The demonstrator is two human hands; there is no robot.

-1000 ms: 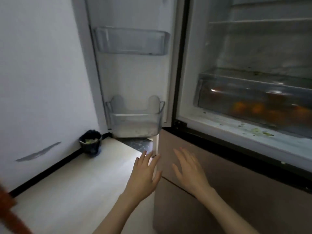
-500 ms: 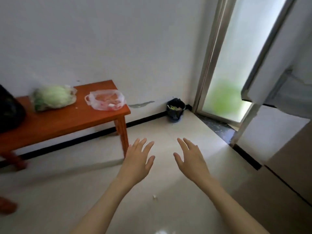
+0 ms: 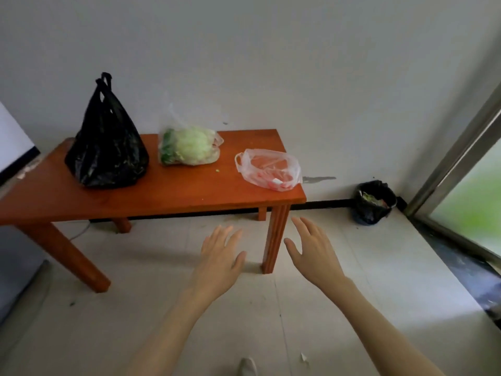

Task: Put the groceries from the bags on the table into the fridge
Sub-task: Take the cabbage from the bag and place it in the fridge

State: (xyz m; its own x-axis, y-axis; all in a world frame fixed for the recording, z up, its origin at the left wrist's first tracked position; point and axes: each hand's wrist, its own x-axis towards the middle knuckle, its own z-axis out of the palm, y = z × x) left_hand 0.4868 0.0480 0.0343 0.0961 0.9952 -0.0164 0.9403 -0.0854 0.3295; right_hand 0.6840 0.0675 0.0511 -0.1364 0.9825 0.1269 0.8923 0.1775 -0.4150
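While both hands (left hand (image 3: 217, 256), right hand (image 3: 314, 251)) hover empty, grip open, bags (image 3: 271, 169) lie beyond.

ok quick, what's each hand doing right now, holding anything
Left hand: open, fingers spread, holding nothing.
Right hand: open, fingers spread, holding nothing.

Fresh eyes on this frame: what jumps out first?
The low orange-red wooden table against the white wall, carrying three bags in a row: a tall knotted black plastic bag at the left, a clear bag of pale green leafy vegetable in the middle, and a flat clear bag of red-orange food near the right corner. In front, both bare hands, left hand and right hand, are spread open and empty above the tiled floor.
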